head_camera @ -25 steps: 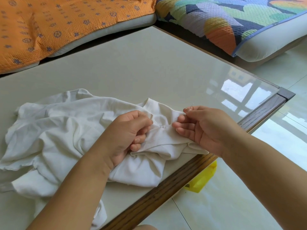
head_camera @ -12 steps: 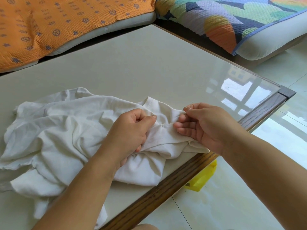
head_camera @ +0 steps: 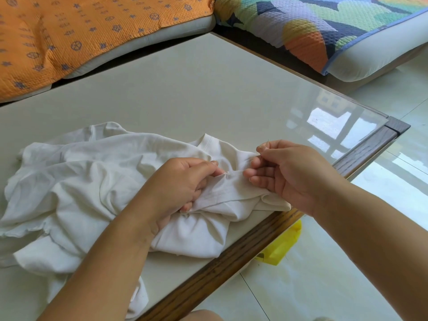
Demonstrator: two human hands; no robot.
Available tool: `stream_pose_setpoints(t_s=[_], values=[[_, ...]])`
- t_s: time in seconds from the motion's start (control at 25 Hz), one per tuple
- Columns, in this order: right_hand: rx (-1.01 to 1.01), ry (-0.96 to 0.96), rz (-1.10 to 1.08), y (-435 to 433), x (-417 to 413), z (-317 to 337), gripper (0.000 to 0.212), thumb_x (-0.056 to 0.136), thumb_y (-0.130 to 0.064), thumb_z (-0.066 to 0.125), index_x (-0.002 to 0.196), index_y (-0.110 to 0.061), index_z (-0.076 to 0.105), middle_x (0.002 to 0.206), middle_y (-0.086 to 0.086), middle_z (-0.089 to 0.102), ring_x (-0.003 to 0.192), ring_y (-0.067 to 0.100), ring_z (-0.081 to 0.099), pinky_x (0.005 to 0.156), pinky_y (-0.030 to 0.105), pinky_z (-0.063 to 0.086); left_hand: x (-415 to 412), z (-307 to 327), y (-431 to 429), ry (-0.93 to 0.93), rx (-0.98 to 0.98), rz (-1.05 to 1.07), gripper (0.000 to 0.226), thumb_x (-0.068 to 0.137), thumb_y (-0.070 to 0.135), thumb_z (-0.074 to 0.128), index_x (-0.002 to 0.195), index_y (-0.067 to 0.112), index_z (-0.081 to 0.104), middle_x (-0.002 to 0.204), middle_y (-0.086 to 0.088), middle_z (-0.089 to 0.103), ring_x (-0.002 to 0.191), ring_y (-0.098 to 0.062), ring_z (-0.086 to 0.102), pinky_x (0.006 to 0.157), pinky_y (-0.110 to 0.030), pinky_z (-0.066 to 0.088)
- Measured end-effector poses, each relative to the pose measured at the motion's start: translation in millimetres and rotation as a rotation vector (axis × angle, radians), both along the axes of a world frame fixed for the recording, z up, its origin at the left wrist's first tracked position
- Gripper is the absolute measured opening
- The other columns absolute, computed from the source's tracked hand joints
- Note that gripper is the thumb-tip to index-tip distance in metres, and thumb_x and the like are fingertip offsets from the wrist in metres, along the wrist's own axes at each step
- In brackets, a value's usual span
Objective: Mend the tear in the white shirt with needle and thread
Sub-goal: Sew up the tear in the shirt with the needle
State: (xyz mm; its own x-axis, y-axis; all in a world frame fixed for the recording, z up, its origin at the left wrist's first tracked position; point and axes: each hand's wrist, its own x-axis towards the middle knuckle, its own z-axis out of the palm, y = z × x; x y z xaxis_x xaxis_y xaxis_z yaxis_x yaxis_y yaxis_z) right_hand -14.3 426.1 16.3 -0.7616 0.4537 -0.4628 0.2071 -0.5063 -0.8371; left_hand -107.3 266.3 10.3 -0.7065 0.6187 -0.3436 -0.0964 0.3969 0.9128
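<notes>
On table (head_camera: pixel 208 89) | left hand (head_camera: pixel 178 184) grips white shirt (head_camera: pixel 92 177) | right hand (head_camera: pixel 291 172) pinches needle (head_camera: pixel 268 142)

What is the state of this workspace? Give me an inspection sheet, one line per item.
Surface: glossy pale table with a wooden edge, reflecting a window.
Job's things: white shirt crumpled at the near edge; needle poking above the right hand; thread too fine to tell.
Clutter: yellow object on the floor under the table edge.
Hands: left hand grips bunched shirt fabric; right hand pinches the needle.
Cables: nothing seen.
Surroundings: orange cushion, multicoloured cushion, tiled floor.
</notes>
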Motion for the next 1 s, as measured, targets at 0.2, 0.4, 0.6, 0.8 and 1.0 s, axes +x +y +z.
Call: stream_pose_setpoints(t_s=[0.2, 0.4, 0.6, 0.8, 1.0], values=[[-0.003, 0.001, -0.020, 2.3, 0.5, 0.8, 0.019, 0.101, 0.000, 0.038, 0.089, -0.007, 0.049, 0.063, 0.009, 0.053, 0.045, 0.018, 0.061, 0.043, 0.022, 0.052, -2.9, 2.2, -2.9, -0.031, -0.013, -0.037, 0.026, 0.087, 0.019, 0.065, 0.067, 0.005, 0.057, 0.059, -0.002, 0.026, 0.050, -0.012, 0.022, 0.038, -0.021, 0.021], [-0.010, 0.007, -0.021, 4.4, 0.8, 1.8, 0.018, 0.101, 0.000, 0.037, 0.090, -0.007, 0.049, 0.064, 0.009, 0.052, 0.046, 0.018, 0.061, 0.042, 0.022, 0.051, 0.8, 4.6, -4.4, 0.023, -0.058, -0.060, 0.012, 0.084, 0.019, 0.071, 0.078, 0.012, 0.077, 0.052, 0.005, 0.043, 0.043, -0.005, 0.035, 0.038, -0.016, 0.027], [-0.020, 0.021, -0.016, 5.4, 1.1, 1.9, 0.017, 0.101, 0.000, 0.037, 0.091, -0.007, 0.049, 0.064, 0.009, 0.052, 0.046, 0.018, 0.061, 0.042, 0.023, 0.051, 4.8, 4.5, -2.4, 0.084, -0.043, -0.026, 0.009, 0.085, 0.015, 0.072, 0.077, 0.016, 0.076, 0.043, 0.018, 0.052, 0.038, 0.004, 0.045, 0.039, -0.010, 0.032], [-0.020, 0.028, -0.032, 8.9, 0.4, 2.0, 0.017, 0.101, 0.001, 0.037, 0.091, -0.006, 0.049, 0.063, 0.008, 0.051, 0.045, 0.018, 0.061, 0.042, 0.023, 0.051, 6.2, 3.3, -2.7, 0.084, -0.023, 0.035, 0.006, 0.083, 0.015, 0.074, 0.079, 0.014, 0.078, 0.048, 0.012, 0.052, 0.043, -0.003, 0.041, 0.042, -0.013, 0.033], [-0.035, 0.031, -0.138, 23.4, -0.4, 2.7, 0.018, 0.101, -0.003, 0.039, 0.087, -0.008, 0.048, 0.064, 0.007, 0.048, 0.042, 0.015, 0.060, 0.042, 0.020, 0.050, 3.9, 3.2, -4.3, 0.048, -0.002, 0.046, 0.007, 0.083, 0.009, 0.072, 0.080, 0.009, 0.078, 0.058, -0.005, 0.048, 0.049, -0.010, 0.037, 0.042, -0.016, 0.031]])
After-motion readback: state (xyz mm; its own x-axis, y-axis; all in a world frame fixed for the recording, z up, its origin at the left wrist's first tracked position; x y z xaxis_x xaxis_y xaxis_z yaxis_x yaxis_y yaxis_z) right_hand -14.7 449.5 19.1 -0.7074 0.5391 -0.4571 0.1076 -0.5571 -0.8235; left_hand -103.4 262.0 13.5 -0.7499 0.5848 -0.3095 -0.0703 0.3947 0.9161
